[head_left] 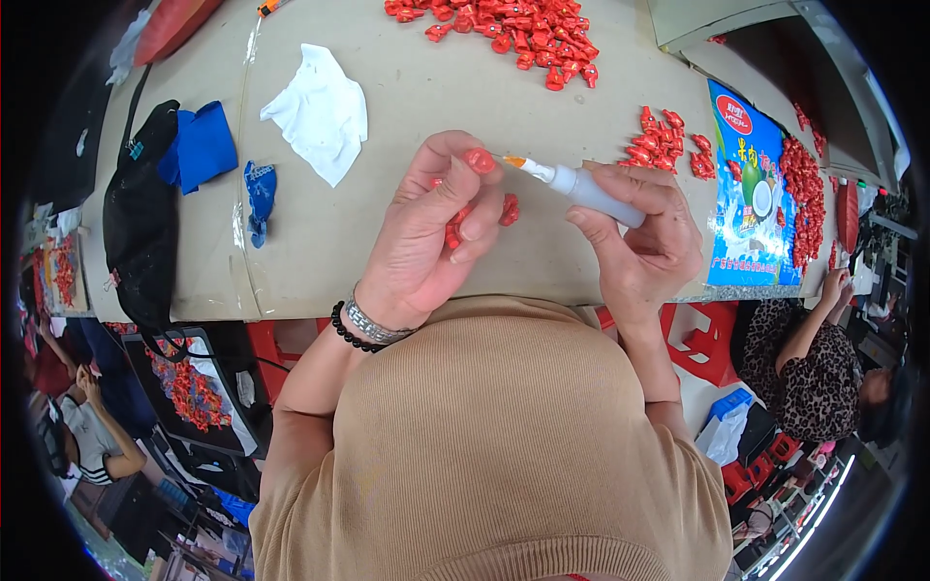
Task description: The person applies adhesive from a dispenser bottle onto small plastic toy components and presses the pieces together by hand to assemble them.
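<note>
The left hand [424, 228] is curled up, with the palm turned in. Its thumb and first finger pinch a small red toy piece [479, 161] and hold it up over the surface [387, 53]. More red pieces [455, 230] are tucked in the bent fingers of that same hand. One of them pokes out on the right side.

The right hand [651, 228] is wrapped around a pale squeeze bottle [603, 198]. The thumb is on the near side and the fingers bend over the top. The bottle lies tilted, and its orange nozzle [518, 163] points left at the pinched red piece. The thin tip is right by it, but I cannot tell if they touch.

The near edge of the surface runs just in front of the person's tummy, and both arms reach over it. Bare surface shows between the hands and the big red pile [528, 34] at the far side. More bare surface shows on the left, between the left hand and the white cloth [320, 111]. On the right there is less room: a small red pile [655, 143] sits just past the right hand, and a blue picture sheet [727, 218] lies close beside that hand, near the edge.
</note>
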The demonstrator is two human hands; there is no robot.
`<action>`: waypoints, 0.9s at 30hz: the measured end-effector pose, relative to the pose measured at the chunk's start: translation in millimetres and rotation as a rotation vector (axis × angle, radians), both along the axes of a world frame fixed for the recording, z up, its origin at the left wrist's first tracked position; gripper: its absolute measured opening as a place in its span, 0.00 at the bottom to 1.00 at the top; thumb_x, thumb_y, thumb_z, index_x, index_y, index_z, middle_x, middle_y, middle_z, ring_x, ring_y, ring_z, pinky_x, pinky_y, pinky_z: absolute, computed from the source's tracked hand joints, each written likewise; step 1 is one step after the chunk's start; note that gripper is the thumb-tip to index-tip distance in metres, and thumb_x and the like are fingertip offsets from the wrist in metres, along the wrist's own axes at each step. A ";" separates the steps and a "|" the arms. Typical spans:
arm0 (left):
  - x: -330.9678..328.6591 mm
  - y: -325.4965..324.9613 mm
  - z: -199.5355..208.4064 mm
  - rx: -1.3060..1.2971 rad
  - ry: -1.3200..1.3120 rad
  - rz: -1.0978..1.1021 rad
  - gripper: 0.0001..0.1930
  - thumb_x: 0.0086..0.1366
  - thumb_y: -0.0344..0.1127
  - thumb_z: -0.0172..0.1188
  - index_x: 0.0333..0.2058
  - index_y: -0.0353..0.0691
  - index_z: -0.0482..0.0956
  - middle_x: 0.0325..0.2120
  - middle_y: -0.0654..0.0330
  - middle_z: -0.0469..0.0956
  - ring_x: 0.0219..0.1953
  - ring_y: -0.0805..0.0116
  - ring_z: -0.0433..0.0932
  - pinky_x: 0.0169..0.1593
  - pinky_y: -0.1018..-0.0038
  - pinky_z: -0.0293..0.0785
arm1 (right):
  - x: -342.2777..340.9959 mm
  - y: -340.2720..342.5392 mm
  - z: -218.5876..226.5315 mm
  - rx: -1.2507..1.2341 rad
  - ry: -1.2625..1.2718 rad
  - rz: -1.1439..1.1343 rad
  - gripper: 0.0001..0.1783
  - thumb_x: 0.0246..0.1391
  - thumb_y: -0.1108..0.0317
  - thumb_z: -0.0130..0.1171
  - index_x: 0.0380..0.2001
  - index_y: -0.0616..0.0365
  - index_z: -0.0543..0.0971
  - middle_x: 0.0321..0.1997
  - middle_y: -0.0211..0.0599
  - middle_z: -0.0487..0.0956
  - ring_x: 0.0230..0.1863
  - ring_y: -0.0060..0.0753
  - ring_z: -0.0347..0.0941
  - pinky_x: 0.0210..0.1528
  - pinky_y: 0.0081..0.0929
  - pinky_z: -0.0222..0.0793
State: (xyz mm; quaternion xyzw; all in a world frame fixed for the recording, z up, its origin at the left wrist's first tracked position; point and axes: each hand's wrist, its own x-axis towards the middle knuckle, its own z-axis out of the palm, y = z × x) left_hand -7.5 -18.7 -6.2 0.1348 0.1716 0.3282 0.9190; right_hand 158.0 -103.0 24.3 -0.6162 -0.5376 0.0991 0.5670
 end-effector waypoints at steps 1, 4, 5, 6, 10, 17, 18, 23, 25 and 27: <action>-0.3 -0.1 0.1 -0.005 0.015 0.003 0.09 0.66 0.38 0.56 0.42 0.44 0.72 0.33 0.63 0.73 0.19 0.81 0.62 0.17 0.86 0.56 | -0.5 0.4 -0.7 0.000 0.000 0.001 0.16 0.33 0.82 0.69 0.31 0.65 0.79 0.34 0.42 0.81 0.34 0.34 0.77 0.34 0.23 0.71; 0.3 0.4 -1.3 0.025 -0.004 -0.012 0.09 0.66 0.38 0.56 0.42 0.44 0.72 0.33 0.63 0.73 0.19 0.81 0.61 0.17 0.86 0.55 | -0.8 0.8 -2.8 0.025 -0.011 0.016 0.16 0.34 0.82 0.69 0.31 0.65 0.78 0.34 0.42 0.81 0.34 0.34 0.77 0.34 0.24 0.72; 0.2 0.2 -0.7 0.025 -0.004 -0.011 0.09 0.66 0.38 0.56 0.42 0.44 0.72 0.33 0.63 0.73 0.19 0.81 0.61 0.17 0.86 0.55 | -0.8 0.8 -2.9 0.023 -0.017 0.017 0.16 0.33 0.82 0.69 0.31 0.65 0.78 0.34 0.42 0.81 0.34 0.35 0.77 0.35 0.24 0.72; 0.1 -0.1 0.4 0.019 0.010 -0.005 0.09 0.66 0.38 0.56 0.42 0.44 0.72 0.32 0.63 0.73 0.19 0.81 0.61 0.17 0.86 0.55 | -0.6 0.6 -3.0 0.022 -0.022 0.017 0.16 0.33 0.82 0.69 0.31 0.65 0.78 0.33 0.43 0.81 0.34 0.35 0.78 0.35 0.24 0.72; -0.9 -0.1 3.7 0.020 0.035 0.003 0.09 0.66 0.38 0.55 0.43 0.44 0.72 0.32 0.63 0.73 0.19 0.81 0.61 0.17 0.86 0.54 | 1.9 -2.3 -2.6 -0.020 -0.062 0.073 0.17 0.38 0.79 0.71 0.35 0.65 0.78 0.38 0.45 0.79 0.41 0.33 0.76 0.40 0.24 0.73; -1.1 0.4 3.6 0.026 0.036 -0.006 0.09 0.66 0.38 0.55 0.43 0.44 0.72 0.33 0.63 0.73 0.19 0.81 0.61 0.17 0.86 0.55 | 0.9 1.6 -3.1 -0.003 -0.076 0.034 0.17 0.35 0.81 0.70 0.33 0.65 0.78 0.36 0.44 0.80 0.37 0.34 0.77 0.37 0.24 0.73; -1.2 0.6 4.1 0.020 0.043 -0.002 0.09 0.66 0.37 0.55 0.43 0.44 0.72 0.34 0.62 0.74 0.19 0.81 0.61 0.18 0.86 0.55 | 0.7 2.9 -3.8 0.035 -0.047 0.003 0.16 0.33 0.81 0.69 0.31 0.65 0.79 0.33 0.42 0.81 0.34 0.35 0.78 0.34 0.24 0.72; -1.5 1.3 3.2 0.024 0.034 -0.002 0.09 0.66 0.37 0.55 0.43 0.44 0.72 0.36 0.62 0.75 0.19 0.81 0.61 0.18 0.86 0.55 | 2.2 -0.1 1.7 0.019 0.007 -0.003 0.16 0.33 0.83 0.68 0.31 0.65 0.79 0.33 0.42 0.81 0.35 0.33 0.77 0.34 0.23 0.71; -1.2 1.0 3.6 0.017 0.035 -0.002 0.09 0.67 0.36 0.55 0.43 0.44 0.72 0.36 0.62 0.75 0.19 0.81 0.61 0.18 0.86 0.55 | 2.8 -1.7 2.3 0.028 0.029 0.007 0.16 0.33 0.84 0.67 0.31 0.66 0.79 0.33 0.42 0.81 0.35 0.33 0.77 0.34 0.23 0.71; -1.7 1.4 2.3 0.018 0.032 0.002 0.08 0.67 0.36 0.55 0.43 0.44 0.71 0.35 0.62 0.75 0.19 0.81 0.61 0.18 0.86 0.55 | 2.4 -2.7 0.9 0.016 0.044 0.009 0.16 0.33 0.85 0.67 0.31 0.66 0.79 0.34 0.42 0.81 0.36 0.34 0.77 0.35 0.23 0.71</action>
